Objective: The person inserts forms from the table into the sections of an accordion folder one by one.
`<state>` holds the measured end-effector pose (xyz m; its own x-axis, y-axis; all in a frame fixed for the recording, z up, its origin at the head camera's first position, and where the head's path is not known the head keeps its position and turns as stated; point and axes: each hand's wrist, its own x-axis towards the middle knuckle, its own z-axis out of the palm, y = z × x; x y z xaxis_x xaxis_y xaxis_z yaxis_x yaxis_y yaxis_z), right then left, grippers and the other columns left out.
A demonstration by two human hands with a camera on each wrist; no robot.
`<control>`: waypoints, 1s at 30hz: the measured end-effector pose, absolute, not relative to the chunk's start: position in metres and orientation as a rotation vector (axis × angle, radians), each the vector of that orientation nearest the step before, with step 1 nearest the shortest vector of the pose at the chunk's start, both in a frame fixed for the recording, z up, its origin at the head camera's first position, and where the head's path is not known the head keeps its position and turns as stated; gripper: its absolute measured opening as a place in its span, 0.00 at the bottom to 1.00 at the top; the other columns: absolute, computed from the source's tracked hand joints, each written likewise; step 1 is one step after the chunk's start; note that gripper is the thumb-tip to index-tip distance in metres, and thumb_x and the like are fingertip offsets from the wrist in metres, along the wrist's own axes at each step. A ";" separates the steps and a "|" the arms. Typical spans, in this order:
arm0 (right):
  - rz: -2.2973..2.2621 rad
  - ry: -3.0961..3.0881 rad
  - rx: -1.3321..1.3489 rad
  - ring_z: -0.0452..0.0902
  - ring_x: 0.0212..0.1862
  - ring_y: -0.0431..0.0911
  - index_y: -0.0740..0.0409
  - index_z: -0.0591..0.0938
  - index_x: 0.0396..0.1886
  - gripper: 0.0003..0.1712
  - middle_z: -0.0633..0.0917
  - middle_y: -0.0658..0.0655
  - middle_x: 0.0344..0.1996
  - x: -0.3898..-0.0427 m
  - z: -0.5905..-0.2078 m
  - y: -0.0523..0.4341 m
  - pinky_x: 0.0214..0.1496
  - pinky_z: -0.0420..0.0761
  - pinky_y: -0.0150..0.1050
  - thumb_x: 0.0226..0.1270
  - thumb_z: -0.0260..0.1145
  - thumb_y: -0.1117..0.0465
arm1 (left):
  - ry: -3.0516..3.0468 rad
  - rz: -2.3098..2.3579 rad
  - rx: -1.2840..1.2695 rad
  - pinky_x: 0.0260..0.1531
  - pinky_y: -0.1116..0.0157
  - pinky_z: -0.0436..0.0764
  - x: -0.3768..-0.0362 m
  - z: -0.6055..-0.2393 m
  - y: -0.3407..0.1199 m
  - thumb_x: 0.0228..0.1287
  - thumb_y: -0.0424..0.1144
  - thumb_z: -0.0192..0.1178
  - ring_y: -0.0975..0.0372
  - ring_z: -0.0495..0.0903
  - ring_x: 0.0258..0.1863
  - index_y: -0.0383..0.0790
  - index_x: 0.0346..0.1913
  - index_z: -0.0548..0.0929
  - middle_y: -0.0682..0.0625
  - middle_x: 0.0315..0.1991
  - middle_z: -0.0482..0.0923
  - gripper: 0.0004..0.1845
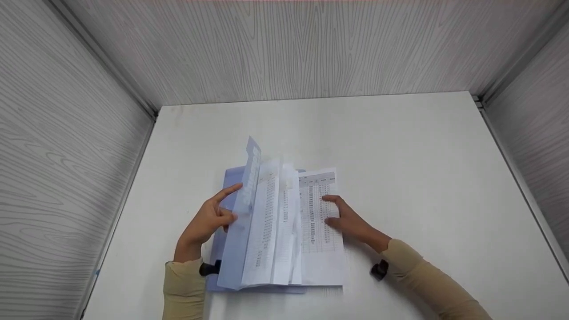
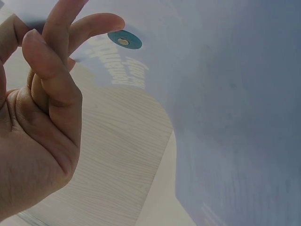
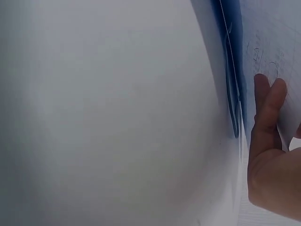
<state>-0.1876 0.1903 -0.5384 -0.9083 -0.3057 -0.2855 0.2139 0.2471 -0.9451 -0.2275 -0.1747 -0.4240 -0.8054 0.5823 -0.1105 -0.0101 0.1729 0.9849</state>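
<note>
the white rectangular table (image 1: 400,146) fills the floor of a booth with pale grey wood-grain walls (image 1: 66,146) on the left, far and right sides. a translucent light-blue plastic folder (image 1: 235,249) lies open on the near-left part of the table, its raised front cover (image 1: 250,178) standing almost upright. inside it, white printed sheets of paper (image 1: 318,249) carry columns of small figures; several are lifted and fanned in the middle, while the rightmost sheet lies flat.

the left hand (image 1: 206,222) is at the cover's outer face, index finger stretched along it and thumb touching it, the other fingers loosely bent; it props the cover without clasping it. the right hand (image 1: 349,218) lies on the flat sheet with fingers straight, pressing it down.

wide bare table stretches to the right and beyond the folder; the folder's near edge sits close to the table's front, and the left wall is nearer than the right. a small round blue-green fastener (image 2: 124,40) shows on the cover by the left fingertips.
</note>
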 end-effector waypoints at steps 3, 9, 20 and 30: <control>-1.720 2.086 -0.095 0.82 0.46 0.49 0.50 0.56 0.73 0.38 0.59 0.64 0.72 -0.191 -0.539 0.184 0.51 0.78 0.42 0.65 0.57 0.68 | 1.977 1.679 0.532 0.19 0.70 0.72 -0.228 -0.424 -0.174 0.56 0.21 0.54 0.57 0.54 0.11 0.34 0.74 0.56 0.59 0.09 0.61 0.40; -1.725 2.066 -0.104 0.83 0.44 0.49 0.54 0.55 0.73 0.38 0.63 0.67 0.68 -0.198 -0.543 0.171 0.45 0.80 0.39 0.64 0.57 0.69 | 1.975 1.682 0.542 0.18 0.67 0.73 -0.228 -0.425 -0.175 0.56 0.20 0.54 0.50 0.53 0.12 0.33 0.74 0.55 0.55 0.09 0.60 0.41; -1.696 2.088 -0.157 0.82 0.44 0.51 0.58 0.57 0.71 0.37 0.56 0.70 0.72 -0.205 -0.544 0.158 0.43 0.82 0.41 0.63 0.59 0.69 | 1.992 1.666 0.548 0.18 0.69 0.72 -0.229 -0.426 -0.176 0.56 0.21 0.55 0.62 0.59 0.10 0.33 0.74 0.55 0.59 0.10 0.63 0.41; -1.718 1.983 -0.137 0.80 0.49 0.52 0.57 0.55 0.71 0.36 0.70 0.70 0.62 -0.208 -0.541 0.166 0.45 0.80 0.40 0.66 0.57 0.67 | 1.990 1.671 0.545 0.18 0.70 0.72 -0.229 -0.426 -0.176 0.56 0.21 0.55 0.60 0.58 0.10 0.32 0.74 0.56 0.54 0.09 0.61 0.41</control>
